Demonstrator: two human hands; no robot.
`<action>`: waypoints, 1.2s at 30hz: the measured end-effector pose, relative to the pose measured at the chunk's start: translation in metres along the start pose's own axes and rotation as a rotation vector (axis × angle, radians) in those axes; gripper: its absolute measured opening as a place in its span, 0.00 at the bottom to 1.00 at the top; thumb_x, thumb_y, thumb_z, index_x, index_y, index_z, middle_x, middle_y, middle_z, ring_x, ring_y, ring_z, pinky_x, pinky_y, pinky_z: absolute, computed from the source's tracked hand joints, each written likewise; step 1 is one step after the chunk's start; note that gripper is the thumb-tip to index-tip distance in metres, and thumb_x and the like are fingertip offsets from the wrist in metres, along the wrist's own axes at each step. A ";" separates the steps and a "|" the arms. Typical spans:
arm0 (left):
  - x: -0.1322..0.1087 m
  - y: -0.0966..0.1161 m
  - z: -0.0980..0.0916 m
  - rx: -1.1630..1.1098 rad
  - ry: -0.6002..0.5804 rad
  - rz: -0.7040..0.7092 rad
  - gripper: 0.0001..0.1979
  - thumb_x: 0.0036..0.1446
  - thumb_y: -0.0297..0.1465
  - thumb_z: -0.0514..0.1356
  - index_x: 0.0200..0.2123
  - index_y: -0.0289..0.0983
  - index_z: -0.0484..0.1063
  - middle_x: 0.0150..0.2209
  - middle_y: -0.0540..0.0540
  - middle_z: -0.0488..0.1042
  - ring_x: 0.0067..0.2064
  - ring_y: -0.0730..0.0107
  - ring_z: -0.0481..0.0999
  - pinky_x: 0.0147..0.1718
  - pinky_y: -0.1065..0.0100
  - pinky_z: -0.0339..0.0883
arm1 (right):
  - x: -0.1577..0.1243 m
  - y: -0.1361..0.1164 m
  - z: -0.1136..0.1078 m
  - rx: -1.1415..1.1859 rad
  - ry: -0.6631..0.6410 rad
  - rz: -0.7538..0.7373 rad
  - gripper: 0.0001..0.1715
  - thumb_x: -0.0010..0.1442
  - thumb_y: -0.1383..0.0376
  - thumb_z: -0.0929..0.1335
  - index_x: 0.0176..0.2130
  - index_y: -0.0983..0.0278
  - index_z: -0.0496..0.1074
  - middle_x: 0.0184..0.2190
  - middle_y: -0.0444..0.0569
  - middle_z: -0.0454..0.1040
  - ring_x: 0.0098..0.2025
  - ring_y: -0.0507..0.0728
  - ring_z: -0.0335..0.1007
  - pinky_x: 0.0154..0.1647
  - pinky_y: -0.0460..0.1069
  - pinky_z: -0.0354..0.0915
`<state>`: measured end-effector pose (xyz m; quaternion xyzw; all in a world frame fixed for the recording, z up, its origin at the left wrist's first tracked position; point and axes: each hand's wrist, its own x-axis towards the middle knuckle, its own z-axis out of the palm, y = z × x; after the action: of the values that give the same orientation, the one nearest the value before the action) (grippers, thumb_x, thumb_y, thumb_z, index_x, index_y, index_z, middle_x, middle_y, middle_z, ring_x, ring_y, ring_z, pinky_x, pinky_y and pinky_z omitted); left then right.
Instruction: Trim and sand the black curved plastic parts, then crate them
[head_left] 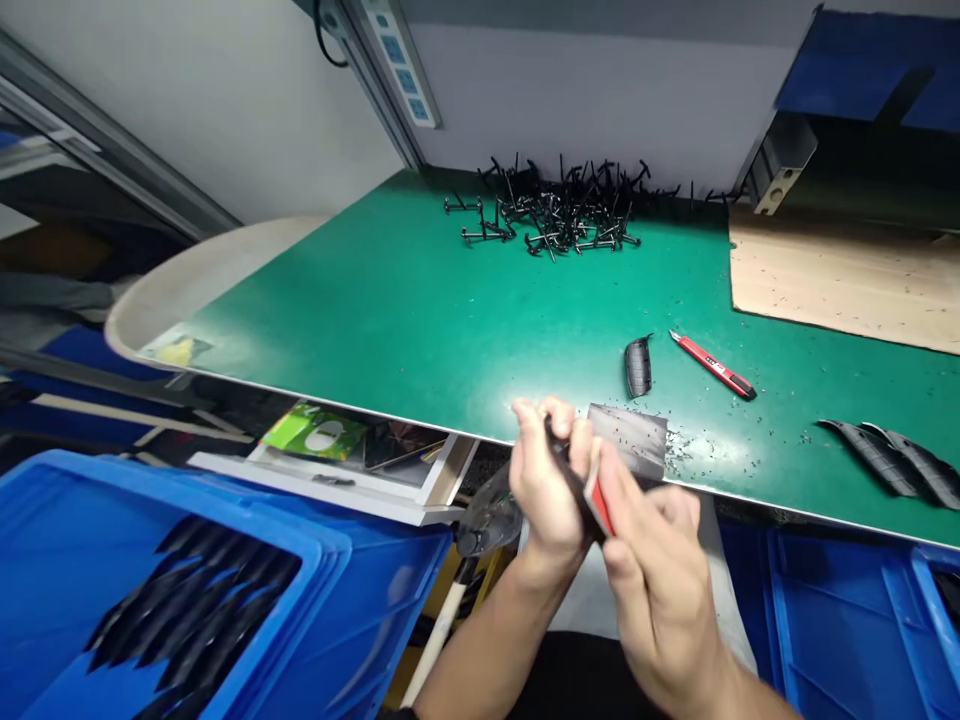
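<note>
My left hand (551,485) is closed round a dark, curved plastic piece (573,478), mostly hidden by the fingers. My right hand (652,565) pinches a flat red piece with a pale edge (600,508) and holds it against the dark piece; its exact kind does not show. Both hands are just in front of the green table's near edge. Right behind them, a grey rectangular sheet (630,440) lies at that edge among dark crumbs. Farther back rest a small black curved piece (638,367) and a red utility knife (712,365).
Black pin-like parts (562,215) are heaped at the back of the green table (360,290). Cardboard (832,285) and black curved strips (877,457) lie right. A blue bin (322,570) with black parts stands left, near an open drawer (405,505); another blue bin (840,590) stands right.
</note>
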<state>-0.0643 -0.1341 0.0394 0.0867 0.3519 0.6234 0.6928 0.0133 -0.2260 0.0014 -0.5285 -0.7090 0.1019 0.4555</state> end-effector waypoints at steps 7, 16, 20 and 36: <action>0.009 0.011 0.001 -0.155 -0.092 -0.140 0.24 0.73 0.44 0.39 0.25 0.39 0.54 0.12 0.58 0.42 0.13 0.78 0.36 0.12 0.73 0.31 | -0.016 0.040 -0.043 -0.111 0.184 0.195 0.27 0.75 0.60 0.58 0.70 0.52 0.56 0.64 0.48 0.66 0.50 0.59 0.68 0.46 0.53 0.63; 0.015 0.011 0.001 -0.004 -0.207 -0.168 0.21 0.73 0.42 0.42 0.28 0.39 0.57 0.13 0.59 0.46 0.13 0.78 0.39 0.12 0.76 0.38 | -0.012 0.101 -0.052 -0.417 0.146 0.225 0.27 0.74 0.53 0.59 0.67 0.55 0.62 0.63 0.53 0.66 0.57 0.66 0.69 0.54 0.63 0.64; 0.053 0.019 0.006 0.691 -0.232 0.462 0.07 0.64 0.34 0.59 0.43 0.41 0.65 0.21 0.57 0.61 0.18 0.76 0.61 0.19 0.78 0.51 | -0.016 0.108 -0.055 -0.559 0.088 0.215 0.28 0.73 0.49 0.59 0.63 0.57 0.68 0.69 0.55 0.55 0.59 0.71 0.65 0.51 0.67 0.65; 0.095 -0.009 0.052 2.212 -0.468 0.658 0.17 0.64 0.46 0.53 0.39 0.38 0.67 0.32 0.40 0.72 0.41 0.41 0.74 0.37 0.60 0.62 | -0.016 0.156 -0.177 -0.835 0.124 0.866 0.24 0.71 0.52 0.64 0.57 0.63 0.73 0.50 0.59 0.74 0.53 0.66 0.67 0.52 0.60 0.60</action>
<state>-0.0280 -0.0314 0.0369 0.8396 0.5262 0.0966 0.0939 0.2501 -0.2333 -0.0050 -0.9083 -0.3816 -0.0398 0.1669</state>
